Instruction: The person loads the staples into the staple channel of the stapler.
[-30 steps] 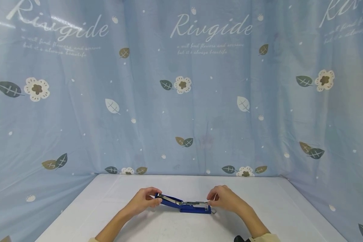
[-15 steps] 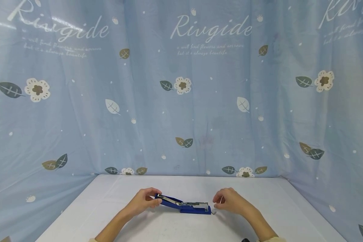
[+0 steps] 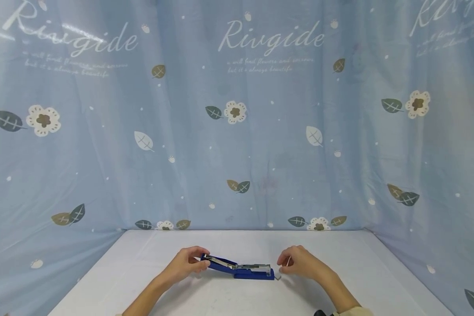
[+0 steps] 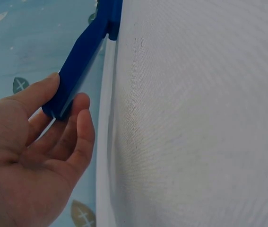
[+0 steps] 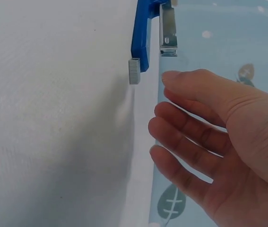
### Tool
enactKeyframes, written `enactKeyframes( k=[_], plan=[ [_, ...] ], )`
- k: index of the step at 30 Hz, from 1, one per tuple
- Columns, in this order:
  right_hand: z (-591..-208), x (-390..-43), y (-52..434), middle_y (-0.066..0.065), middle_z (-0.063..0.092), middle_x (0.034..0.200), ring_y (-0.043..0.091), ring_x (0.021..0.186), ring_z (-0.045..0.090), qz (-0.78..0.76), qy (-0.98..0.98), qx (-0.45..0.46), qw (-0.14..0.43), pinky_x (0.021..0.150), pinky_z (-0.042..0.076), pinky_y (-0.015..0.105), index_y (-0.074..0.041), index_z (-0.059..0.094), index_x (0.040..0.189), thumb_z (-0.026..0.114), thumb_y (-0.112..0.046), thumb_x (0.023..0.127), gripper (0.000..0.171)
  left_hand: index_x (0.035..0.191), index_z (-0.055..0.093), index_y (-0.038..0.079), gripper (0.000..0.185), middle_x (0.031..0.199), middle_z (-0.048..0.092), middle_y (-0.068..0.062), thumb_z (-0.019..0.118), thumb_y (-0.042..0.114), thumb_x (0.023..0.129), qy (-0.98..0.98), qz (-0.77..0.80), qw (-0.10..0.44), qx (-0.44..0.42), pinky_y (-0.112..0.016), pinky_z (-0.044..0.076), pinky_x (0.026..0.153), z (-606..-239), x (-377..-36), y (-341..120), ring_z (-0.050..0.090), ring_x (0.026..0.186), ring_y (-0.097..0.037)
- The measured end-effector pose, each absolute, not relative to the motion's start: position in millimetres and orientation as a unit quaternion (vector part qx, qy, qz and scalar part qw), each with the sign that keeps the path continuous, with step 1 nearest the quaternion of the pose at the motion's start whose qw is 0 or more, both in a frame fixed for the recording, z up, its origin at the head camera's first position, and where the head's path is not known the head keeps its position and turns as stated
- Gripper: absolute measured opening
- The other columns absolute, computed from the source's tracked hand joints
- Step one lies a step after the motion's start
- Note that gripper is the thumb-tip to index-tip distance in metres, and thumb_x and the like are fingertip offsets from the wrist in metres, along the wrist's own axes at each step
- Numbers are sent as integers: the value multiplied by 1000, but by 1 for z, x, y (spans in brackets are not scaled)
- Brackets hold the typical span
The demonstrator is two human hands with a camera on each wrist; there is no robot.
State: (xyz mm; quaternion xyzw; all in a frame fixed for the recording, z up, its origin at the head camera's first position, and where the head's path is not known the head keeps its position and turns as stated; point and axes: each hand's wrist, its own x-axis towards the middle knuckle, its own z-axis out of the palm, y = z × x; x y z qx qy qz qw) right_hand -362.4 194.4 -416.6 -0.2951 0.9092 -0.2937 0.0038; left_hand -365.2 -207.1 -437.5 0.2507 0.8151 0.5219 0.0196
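Drawn back slightly to the right since one second ago, the right hand sits apart from the long blue stapler with silvery metal inner parts, whose right end its thumb and fingertips touched or nearly touched then. Its fingers are loosely curved, with gaps between them, and the thumb tip points toward the stapler. The left hand keeps its earlier grip, thumb and fingers pinching the outer end of the stapler's blue top cover.

The stapler lies folded open at the middle of the white cloth-covered table, between the two hands. Its straight blue base rests flat on the table, while the top cover is swung back to the left and slants upward into the left hand's pinch. A narrow silvery metal magazine extends over the base, its right end raised above it.

Just beside the base's right end lies a small grey ridged strip of staples; whether the two touch, I cannot tell. The right hand is close by this strip but apart from it.

Behind the table hangs a light blue curtain printed with leaves, flowers and white lettering. A pale yellow sleeve shows at the right wrist, beside a partly seen black object.
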Motion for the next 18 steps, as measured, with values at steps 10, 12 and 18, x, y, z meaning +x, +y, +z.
enactKeyframes(
  k=[10,12,18],
  plan=[
    [-419,-361,191,-5,68,82,10,71,58,-290,919,-266,31,62,49,19,-10,74,93,76,-16,84,11,123,57,-8,42,99,70,-18,69,16,92,815,520,17,253,-28,58,66,-437,-365,-207,71,79,-21],
    [-420,-360,191,-5,68,81,11,71,58,-291,919,-265,35,62,49,20,-10,74,92,76,-16,84,11,123,58,-8,41,100,69,-18,69,16,91,815,521,18,254,-29,59,66,-436,-365,-207,71,79,-22],
    [-423,-360,191,-5,68,81,9,71,58,-291,918,-268,39,63,49,20,-11,73,92,76,-14,83,10,122,58,-9,41,101,69,-18,69,16,92,819,514,15,255,-29,59,66,-437,-365,-207,71,79,-25]
  ],
)
